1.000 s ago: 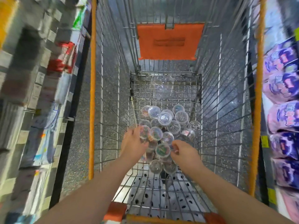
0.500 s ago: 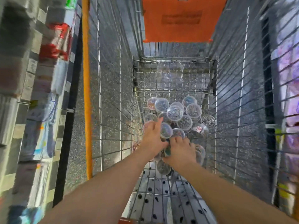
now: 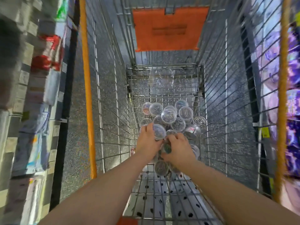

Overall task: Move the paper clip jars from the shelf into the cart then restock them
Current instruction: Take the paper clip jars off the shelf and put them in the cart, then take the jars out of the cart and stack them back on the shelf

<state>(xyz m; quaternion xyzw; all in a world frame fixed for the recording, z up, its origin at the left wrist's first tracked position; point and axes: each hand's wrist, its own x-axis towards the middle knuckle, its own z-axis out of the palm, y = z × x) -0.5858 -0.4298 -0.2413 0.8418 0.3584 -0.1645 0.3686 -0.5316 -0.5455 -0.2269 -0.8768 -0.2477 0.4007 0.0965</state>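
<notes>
Both hands are deep in the wire cart [image 3: 86, 95], working the heap of paper clip jars [image 3: 172, 116] that lies on its mesh floor, toward the far end. These look like small, round, clear plastic tubs with flat lids: stiff-walled and light on their own, though the loose metal clips inside should give each one a little heft. The smooth sides are likely slippery, and a lid could pop under a hard squeeze or a drop. The sensible hold is from above, fingers spanning the lid and closing on the side wall just below the rim. The jars lie every which way, some tilted on their sides, so lifting one may set its neighbours rolling.

Now the pose. Both bare forearms reach forward and down, converging over the near edge of the heap. The left hand [image 3: 148, 142] is palm down, its grip wrapped round a clear-lidded jar [image 3: 159, 131]. The right hand [image 3: 177, 150] sits just beside it, knuckles up, fingers curled. It seems to pinch a dark-filled jar [image 3: 167, 148], though blur makes that hard to confirm.
</notes>
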